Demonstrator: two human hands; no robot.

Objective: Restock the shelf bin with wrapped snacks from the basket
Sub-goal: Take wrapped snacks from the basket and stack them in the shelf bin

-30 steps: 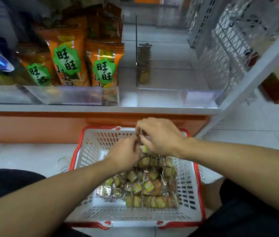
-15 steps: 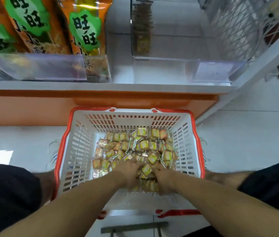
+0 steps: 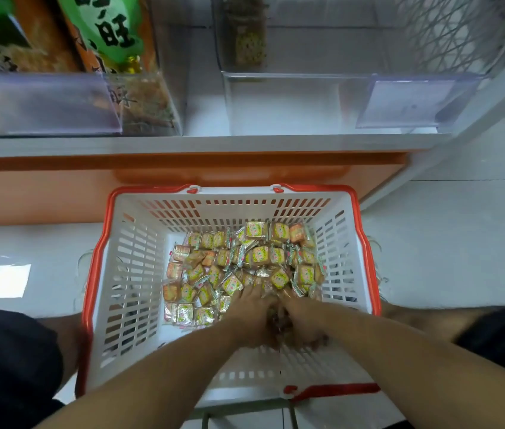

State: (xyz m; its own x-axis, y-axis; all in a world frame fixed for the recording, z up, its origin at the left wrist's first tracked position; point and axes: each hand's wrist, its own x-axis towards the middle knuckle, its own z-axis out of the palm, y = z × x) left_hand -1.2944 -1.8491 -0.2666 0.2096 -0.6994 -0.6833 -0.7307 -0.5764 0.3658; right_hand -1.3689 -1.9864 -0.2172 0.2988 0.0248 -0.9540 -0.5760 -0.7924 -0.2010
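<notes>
White slotted plastic basket [image 3: 139, 274] with red rim, glossy film-wrapped snacks [image 3: 245, 261], clear plastic bin [image 3: 291, 100]

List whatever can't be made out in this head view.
- Left hand and right hand: fingertips buried among the wrapped snacks, so grip is unclear.
- Shelf bin: back cut off by the top edge.
- Snack wrapper print: too small to read.
- Orange bags: tops cropped.

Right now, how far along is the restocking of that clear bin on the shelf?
Barely begun, by the look of it. The clear shelf bin shows only a thin stack of snacks at the back. In hand: the left hand and right hand are both down in the pile of wrapped snacks, gathering some. Left: most of the pile still sits in the basket.
</notes>
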